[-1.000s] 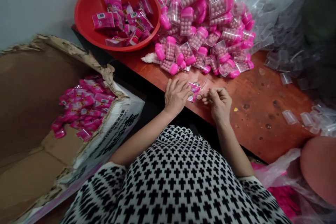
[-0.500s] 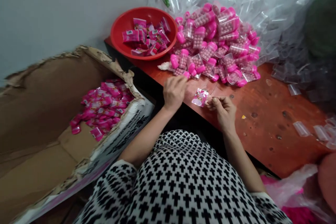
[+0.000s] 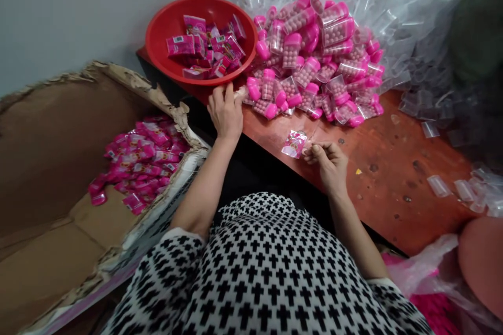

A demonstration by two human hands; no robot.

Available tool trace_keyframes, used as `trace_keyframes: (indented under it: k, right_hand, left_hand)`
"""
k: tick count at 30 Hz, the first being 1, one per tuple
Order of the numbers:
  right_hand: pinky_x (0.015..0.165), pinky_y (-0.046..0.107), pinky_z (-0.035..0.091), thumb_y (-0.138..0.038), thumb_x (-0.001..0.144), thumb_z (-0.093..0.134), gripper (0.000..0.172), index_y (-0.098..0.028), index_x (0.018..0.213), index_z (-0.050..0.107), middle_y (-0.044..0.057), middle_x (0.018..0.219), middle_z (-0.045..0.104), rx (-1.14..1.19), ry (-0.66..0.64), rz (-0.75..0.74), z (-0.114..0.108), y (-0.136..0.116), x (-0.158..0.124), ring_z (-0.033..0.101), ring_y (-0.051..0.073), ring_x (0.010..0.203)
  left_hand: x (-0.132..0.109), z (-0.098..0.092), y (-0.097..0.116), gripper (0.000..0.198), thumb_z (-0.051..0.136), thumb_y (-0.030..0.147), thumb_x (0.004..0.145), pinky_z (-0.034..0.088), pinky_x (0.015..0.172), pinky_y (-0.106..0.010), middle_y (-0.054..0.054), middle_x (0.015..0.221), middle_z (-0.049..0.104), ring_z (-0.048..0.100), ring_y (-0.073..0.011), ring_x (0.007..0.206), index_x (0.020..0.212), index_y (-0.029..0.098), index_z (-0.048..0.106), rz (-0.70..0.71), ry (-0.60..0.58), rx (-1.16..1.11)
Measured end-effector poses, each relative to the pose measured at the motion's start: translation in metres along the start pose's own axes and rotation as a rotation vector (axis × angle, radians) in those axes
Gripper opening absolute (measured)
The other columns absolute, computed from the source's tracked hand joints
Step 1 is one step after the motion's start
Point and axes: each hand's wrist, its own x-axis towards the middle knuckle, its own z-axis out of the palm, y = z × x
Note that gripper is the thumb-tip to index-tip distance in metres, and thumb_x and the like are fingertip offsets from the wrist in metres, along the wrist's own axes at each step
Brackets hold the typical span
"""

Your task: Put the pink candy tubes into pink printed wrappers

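Observation:
My left hand [image 3: 226,114] lies at the table's edge below the red bowl [image 3: 155,57], fingers apart. Its fingertips touch a small crumpled white wad [image 3: 240,95], perhaps tissue; I see nothing gripped. My right hand [image 3: 329,163] is closed in a pinch at the right edge of a flat, shiny pink packet [image 3: 294,144] on the table. The exact grip is partly hidden by the thumb and fingers. Behind the packet is a heap of clear tubes with pink caps [image 3: 308,70], filled with pale pink beads. Pink packets [image 3: 181,45] lie inside the bowl.
A torn cardboard box [image 3: 90,225] at the left holds many pink packets [image 3: 147,149]. Clear empty tubes [image 3: 438,186] lie on the reddish table [image 3: 387,188] and pile up at the back. A clear plastic bag [image 3: 428,267] hangs by the table's right front.
My left hand has moved left, from beside the tube heap to the white wad below the bowl. My right hand stays at the packet's edge. The view has shifted slightly.

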Motion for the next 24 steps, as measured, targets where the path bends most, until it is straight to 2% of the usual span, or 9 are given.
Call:
trace_keyframes:
  k: [2, 5, 6, 9, 15, 20, 22, 24]
  right_hand:
    - [0.053, 0.023, 0.053, -0.041, 0.079, 0.070, 0.023, -0.019, 0.081, 0.062, -0.002, 0.066, 0.069, -0.012, 0.038, -0.015, -0.007, 0.000, 0.003, 0.062, 0.010, 0.053]
    - [0.052, 0.022, 0.052, -0.040, 0.079, 0.070, 0.023, -0.019, 0.080, 0.062, -0.002, 0.067, 0.069, -0.010, 0.065, -0.016, -0.014, 0.001, 0.007, 0.063, 0.010, 0.053]
    - [0.051, 0.021, 0.052, -0.040, 0.079, 0.070, 0.023, -0.019, 0.080, 0.062, -0.002, 0.067, 0.069, -0.006, 0.065, -0.016, -0.014, 0.001, 0.008, 0.063, 0.010, 0.053]
    - [0.052, 0.021, 0.052, -0.040, 0.079, 0.069, 0.022, -0.019, 0.079, 0.062, -0.002, 0.067, 0.069, -0.002, 0.046, -0.018, -0.014, 0.001, 0.007, 0.063, 0.009, 0.053]
    - [0.052, 0.021, 0.052, -0.042, 0.078, 0.070, 0.025, -0.019, 0.080, 0.060, -0.002, 0.067, 0.068, 0.019, 0.028, 0.029, -0.010, 0.007, 0.007, 0.062, 0.009, 0.054]
    - [0.064, 0.024, 0.054, -0.040, 0.069, 0.077, 0.037, -0.022, 0.095, 0.058, -0.002, 0.084, 0.069, 0.123, 0.024, 0.050, 0.007, 0.008, 0.014, 0.064, 0.010, 0.068]
    - [0.061, 0.022, 0.052, -0.037, 0.067, 0.079, 0.040, -0.023, 0.097, 0.057, -0.005, 0.077, 0.067, 0.152, 0.006, 0.059, 0.015, 0.005, 0.017, 0.062, 0.009, 0.065]
    - [0.055, 0.020, 0.048, -0.035, 0.067, 0.078, 0.038, -0.023, 0.096, 0.057, -0.008, 0.067, 0.063, 0.173, 0.000, 0.067, 0.020, 0.000, 0.020, 0.057, 0.008, 0.057]
  left_hand:
    - [-0.029, -0.009, 0.016, 0.048, 0.052, 0.043, 0.090, 0.032, 0.104, -0.041, -0.015, 0.127, 0.058, 0.050, -0.0282, 0.119, 0.130, 0.018, 0.057, 0.216, -0.021, -0.059]
    - [-0.074, -0.011, 0.042, 0.042, 0.055, 0.043, 0.089, 0.037, 0.101, -0.038, -0.012, 0.118, 0.065, 0.056, -0.0260, 0.113, 0.122, 0.018, 0.063, 0.562, -0.289, -0.080]
    - [-0.085, -0.009, 0.050, 0.042, 0.056, 0.042, 0.088, 0.038, 0.100, -0.038, -0.012, 0.119, 0.065, 0.056, -0.0265, 0.114, 0.122, 0.018, 0.064, 0.603, -0.357, -0.062]
    - [-0.103, -0.001, 0.064, 0.036, 0.059, 0.038, 0.087, 0.040, 0.098, -0.041, -0.011, 0.123, 0.065, 0.055, -0.0287, 0.115, 0.116, 0.019, 0.067, 0.557, -0.445, -0.010]
    - [-0.104, 0.007, 0.065, 0.025, 0.057, 0.034, 0.089, 0.040, 0.100, -0.042, -0.008, 0.120, 0.067, 0.055, -0.0244, 0.115, 0.107, 0.024, 0.071, 0.418, -0.387, -0.088]
    - [-0.106, 0.002, 0.071, 0.027, 0.053, 0.034, 0.091, 0.044, 0.098, -0.039, -0.008, 0.114, 0.068, 0.058, -0.0212, 0.109, 0.105, 0.022, 0.072, 0.319, -0.321, -0.277]
    - [-0.105, -0.004, 0.074, 0.027, 0.054, 0.035, 0.090, 0.045, 0.100, -0.039, -0.009, 0.114, 0.068, 0.058, -0.0210, 0.110, 0.108, 0.022, 0.071, 0.294, -0.335, -0.378]
    - [-0.102, -0.011, 0.075, 0.038, 0.063, 0.040, 0.084, 0.046, 0.099, -0.040, -0.011, 0.119, 0.066, 0.059, -0.0224, 0.112, 0.117, 0.021, 0.067, 0.174, -0.374, -0.517]
